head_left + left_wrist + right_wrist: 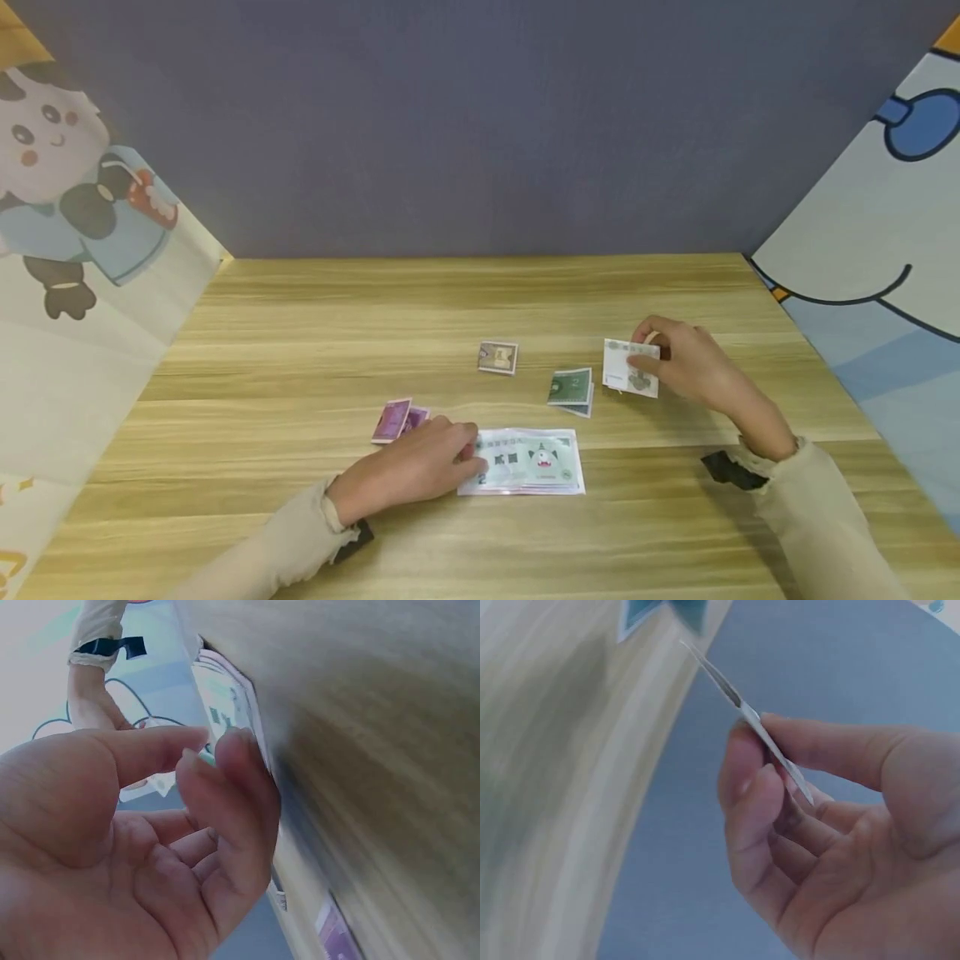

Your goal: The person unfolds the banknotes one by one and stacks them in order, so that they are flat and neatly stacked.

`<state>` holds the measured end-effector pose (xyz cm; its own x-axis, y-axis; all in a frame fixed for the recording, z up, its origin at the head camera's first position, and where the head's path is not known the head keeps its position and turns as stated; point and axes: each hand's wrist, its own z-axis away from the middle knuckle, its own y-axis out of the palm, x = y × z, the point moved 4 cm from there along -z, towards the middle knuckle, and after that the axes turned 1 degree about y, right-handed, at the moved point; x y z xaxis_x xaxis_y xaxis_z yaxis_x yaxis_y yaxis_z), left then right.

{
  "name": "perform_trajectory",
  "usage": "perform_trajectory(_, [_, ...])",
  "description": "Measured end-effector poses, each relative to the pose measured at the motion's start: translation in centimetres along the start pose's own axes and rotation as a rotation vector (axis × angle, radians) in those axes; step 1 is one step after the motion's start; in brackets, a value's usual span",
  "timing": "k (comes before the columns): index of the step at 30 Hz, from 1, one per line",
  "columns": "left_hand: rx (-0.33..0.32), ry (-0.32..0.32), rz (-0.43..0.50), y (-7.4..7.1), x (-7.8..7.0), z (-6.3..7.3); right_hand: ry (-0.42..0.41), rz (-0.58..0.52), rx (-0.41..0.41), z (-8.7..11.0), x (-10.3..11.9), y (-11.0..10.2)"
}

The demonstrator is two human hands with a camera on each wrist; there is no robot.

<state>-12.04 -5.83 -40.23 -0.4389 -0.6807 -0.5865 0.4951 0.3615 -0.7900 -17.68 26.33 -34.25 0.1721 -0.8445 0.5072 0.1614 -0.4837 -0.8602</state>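
In the head view, my right hand [693, 367] pinches a small folded white-and-grey play banknote [621, 367] between thumb and fingers, above the table. The right wrist view shows that folded note [769, 742] edge-on in the pinch. My left hand [412, 467] is at the left end of a stack of pale green play banknotes [536, 467], its thumb and curled fingers at that edge. In the left wrist view, the stack [225, 694] lies beyond the fingertips, which partly hide its near end. Folded purple notes [392, 421] lie just behind the left hand.
A folded green note [572, 387] stands on the wooden table [300, 333] left of the right hand. Farther back lies a folded brown note [498, 357]. A dark grey panel [480, 125] rises at the back edge, with cartoon-printed walls at both sides.
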Motion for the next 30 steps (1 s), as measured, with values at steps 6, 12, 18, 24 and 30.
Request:
perform_trajectory(6, [-0.062,0.008,0.011,-1.0,-0.5,-0.1,-0.084,0.002,-0.114,0.7,2.7,-0.3])
perform_trajectory(12, [-0.177,0.029,0.08,-2.1,-1.0,-0.2,-0.156,-0.037,-0.191,1.1,4.9,0.2])
perform_trajectory(18, [-0.304,0.07,0.148,-3.3,-1.4,-0.5,-0.207,-0.135,-0.153,1.5,6.6,1.8])
perform_trajectory(24, [-0.344,0.117,0.264,-3.8,-1.6,-0.7,-0.291,-0.251,-0.075,2.0,8.2,3.7])
perform_trajectory(30, [-0.311,0.19,0.362,-3.8,-2.2,-0.8,-0.345,-0.384,-0.023,2.1,9.5,5.4])
